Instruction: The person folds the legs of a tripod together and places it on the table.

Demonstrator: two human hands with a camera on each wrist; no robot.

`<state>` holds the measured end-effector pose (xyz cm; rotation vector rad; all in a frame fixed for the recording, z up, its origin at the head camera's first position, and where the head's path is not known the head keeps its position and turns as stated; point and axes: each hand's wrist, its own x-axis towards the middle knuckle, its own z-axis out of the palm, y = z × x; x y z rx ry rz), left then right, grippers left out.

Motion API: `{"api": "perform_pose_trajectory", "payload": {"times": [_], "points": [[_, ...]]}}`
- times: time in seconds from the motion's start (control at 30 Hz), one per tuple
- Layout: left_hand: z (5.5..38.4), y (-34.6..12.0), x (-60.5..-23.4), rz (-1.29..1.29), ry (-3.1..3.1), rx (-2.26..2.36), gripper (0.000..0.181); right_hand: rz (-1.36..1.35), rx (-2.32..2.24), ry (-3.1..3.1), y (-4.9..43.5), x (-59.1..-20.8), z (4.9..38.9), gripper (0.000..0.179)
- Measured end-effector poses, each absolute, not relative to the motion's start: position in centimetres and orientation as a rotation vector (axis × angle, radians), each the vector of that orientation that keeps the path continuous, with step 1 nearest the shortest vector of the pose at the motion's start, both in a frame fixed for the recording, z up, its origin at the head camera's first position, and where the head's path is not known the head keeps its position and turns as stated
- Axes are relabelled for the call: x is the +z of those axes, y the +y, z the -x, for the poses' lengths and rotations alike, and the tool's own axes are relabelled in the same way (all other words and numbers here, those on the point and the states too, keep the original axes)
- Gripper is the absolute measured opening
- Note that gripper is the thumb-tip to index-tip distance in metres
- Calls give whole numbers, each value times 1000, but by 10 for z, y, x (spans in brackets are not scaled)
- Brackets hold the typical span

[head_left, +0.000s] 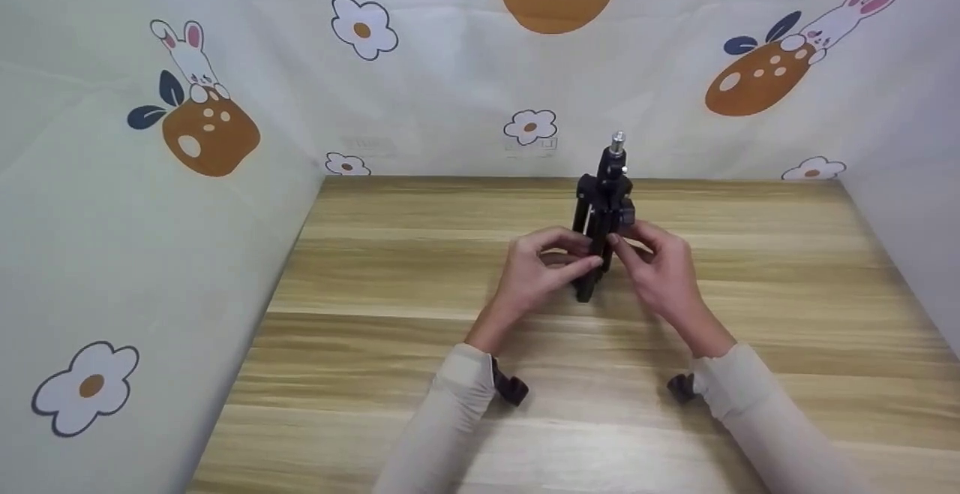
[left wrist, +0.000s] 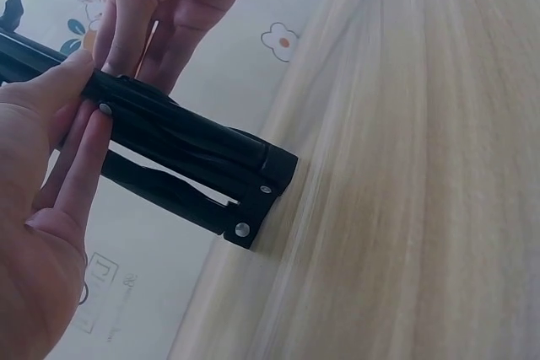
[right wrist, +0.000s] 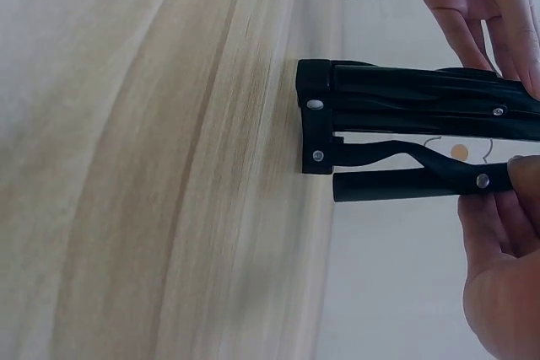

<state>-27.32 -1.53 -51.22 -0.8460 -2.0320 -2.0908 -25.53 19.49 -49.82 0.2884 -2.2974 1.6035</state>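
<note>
Probably the first worry is tipping. Black folding stand (head_left: 600,212) is roughly upright over the wooden tabletop (head_left: 360,374), near the back wall (head_left: 450,88), legs mostly gathered in. Its foot block (right wrist: 316,137) looks narrow for a base; cannot tell whether it bears full weight on the wood. If both hands let go with the legs this close together, the stand could topple, with the metal stud (head_left: 617,143) uppermost.

Second risk, a nip. One leg (right wrist: 396,183) lies slightly apart from the main bundle, a bent brace (right wrist: 380,153) running between; a fingertip in that gap could be caught if the leg swings inward.

Third, uneven pull. One leg drawn harder than the rest might twist the stand in the grip or bind at the rivets.

Pose. Left hand (head_left: 532,265) is on the stand's left side, thumb along the near face, fingers curled behind: narrow grip, partway up the legs. Right hand (head_left: 667,265) roughly mirrors it opposite, below the side knob (head_left: 627,213); thumb and fingers pinch the separate leg, also narrow. Forearms angle inward in pale sleeves (head_left: 442,419), a small black device (head_left: 511,391) showing at the left cuff, another at the right.
</note>
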Motion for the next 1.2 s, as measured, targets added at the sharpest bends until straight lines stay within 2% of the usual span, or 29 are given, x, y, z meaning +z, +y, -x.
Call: {"api": "perform_pose_trajectory", "payload": {"times": [0.93,1.13,1.2], "points": [[273,-14,-511,853,-2056,-2040,22,-247,1702,-2260,187,-503,253,20],[274,-14,-511,850,-2071,-2044,23,-280,1732,-2276,190,-505,254,24],[274,-13,-512,855,-2072,-2049,23,-311,1737,-2303,192,-507,254,31]]}}
